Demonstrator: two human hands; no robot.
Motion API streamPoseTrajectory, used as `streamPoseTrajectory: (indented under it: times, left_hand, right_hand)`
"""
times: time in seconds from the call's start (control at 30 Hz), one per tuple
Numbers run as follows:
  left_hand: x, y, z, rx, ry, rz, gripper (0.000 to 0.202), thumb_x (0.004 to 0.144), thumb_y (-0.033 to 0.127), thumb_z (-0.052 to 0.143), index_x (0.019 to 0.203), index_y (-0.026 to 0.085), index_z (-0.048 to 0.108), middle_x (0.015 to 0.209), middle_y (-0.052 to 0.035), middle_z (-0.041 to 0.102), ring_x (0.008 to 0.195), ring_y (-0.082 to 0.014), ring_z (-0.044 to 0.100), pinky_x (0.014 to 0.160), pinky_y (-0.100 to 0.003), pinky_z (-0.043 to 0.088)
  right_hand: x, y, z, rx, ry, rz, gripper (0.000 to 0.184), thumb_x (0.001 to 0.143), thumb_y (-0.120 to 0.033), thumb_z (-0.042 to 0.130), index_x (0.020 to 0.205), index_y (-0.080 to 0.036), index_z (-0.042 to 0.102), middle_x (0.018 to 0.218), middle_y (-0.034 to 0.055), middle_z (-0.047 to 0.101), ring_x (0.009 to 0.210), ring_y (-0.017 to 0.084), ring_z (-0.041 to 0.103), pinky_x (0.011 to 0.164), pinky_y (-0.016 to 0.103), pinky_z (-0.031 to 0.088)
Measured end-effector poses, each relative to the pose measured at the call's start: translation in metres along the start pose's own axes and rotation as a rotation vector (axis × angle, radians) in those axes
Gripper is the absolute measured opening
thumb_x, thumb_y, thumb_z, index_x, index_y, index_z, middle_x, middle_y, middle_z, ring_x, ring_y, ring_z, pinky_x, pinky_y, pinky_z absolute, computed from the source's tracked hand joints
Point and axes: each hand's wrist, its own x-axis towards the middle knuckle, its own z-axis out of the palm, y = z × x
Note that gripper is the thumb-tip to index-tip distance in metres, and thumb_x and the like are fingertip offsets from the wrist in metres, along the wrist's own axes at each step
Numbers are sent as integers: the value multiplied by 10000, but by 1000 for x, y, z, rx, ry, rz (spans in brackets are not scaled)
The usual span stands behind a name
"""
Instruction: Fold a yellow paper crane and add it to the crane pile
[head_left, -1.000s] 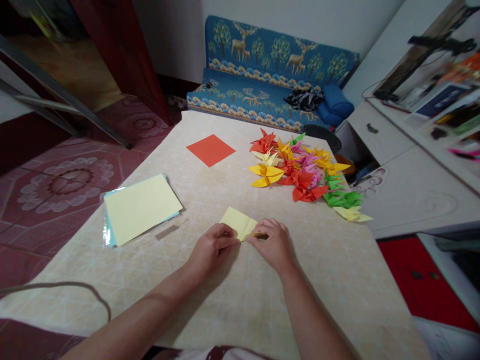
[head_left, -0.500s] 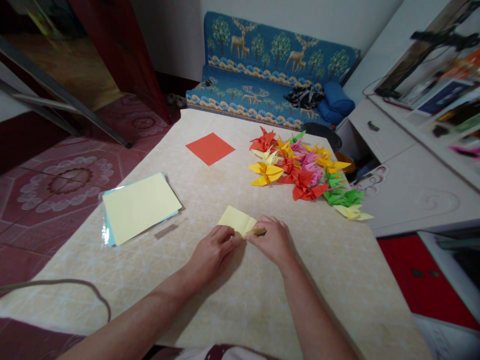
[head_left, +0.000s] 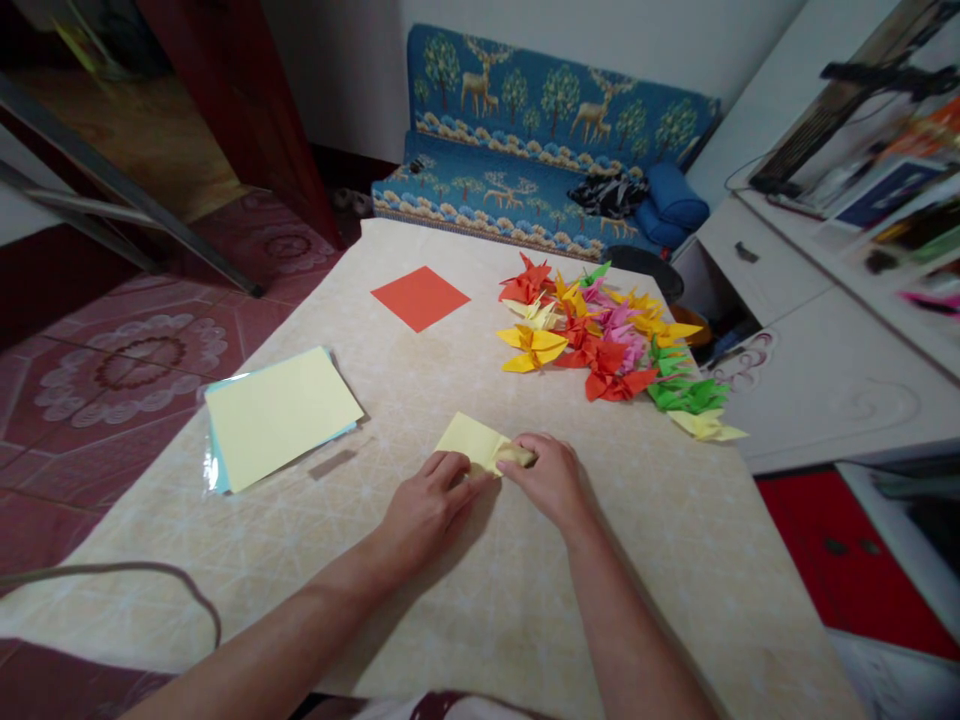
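A pale yellow sheet of origami paper point(head_left: 469, 436) lies on the table, creased and partly folded at its right side. My left hand point(head_left: 433, 497) presses down on its near edge, fingers curled over the paper. With thumb and fingers, my right hand point(head_left: 546, 478) pinches the raised right-hand flap. Part of the fold is hidden under my fingers. To the left rests a stack of paper sheets point(head_left: 285, 415), pale yellow on top with light blue below. Farther back is an orange-red paper square point(head_left: 421, 298).
Several folded paper flowers point(head_left: 600, 335) in red, yellow, pink and green cover the table's far right. A cord point(head_left: 150, 568) runs over the left edge. Behind the table stands a blue patterned sofa point(head_left: 502, 180), with a white cabinet point(head_left: 840, 370) on the right.
My right hand has shifted the flap slightly to the right, and more of its pale surface shows. My left hand stays nearly in place on the paper.
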Motion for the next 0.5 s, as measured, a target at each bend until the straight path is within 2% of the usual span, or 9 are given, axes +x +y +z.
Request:
streamPoseTrajectory:
  times: [0.2,0.37,0.5]
  left_hand:
    - [2,3,-1,59,-18,-3,284,887,235,467,1127,242,618,1005,-79,594,944,-208,523,745,-317,529]
    - [3,1,0,70,1,83,281,895,201,449,1115,211,624,1128,-42,631,991,-204,524,771,-300,535]
    - [4,0,3,74,33,119,284,889,178,455,1122,171,618,1137,-36,648,970,-206,535,763,-304,538]
  right_hand:
    - [-1,2,4,56,63,68,108,743,-333,617,816,-257,640,788,-18,684,700,141,592,610,218,385]
    - [1,6,11,73,139,121,107,738,-282,611,844,-265,612,802,-20,684,720,141,612,617,218,402]
    - [2,7,14,90,155,133,117,734,-255,599,851,-268,599,789,-23,676,717,140,612,618,219,414]
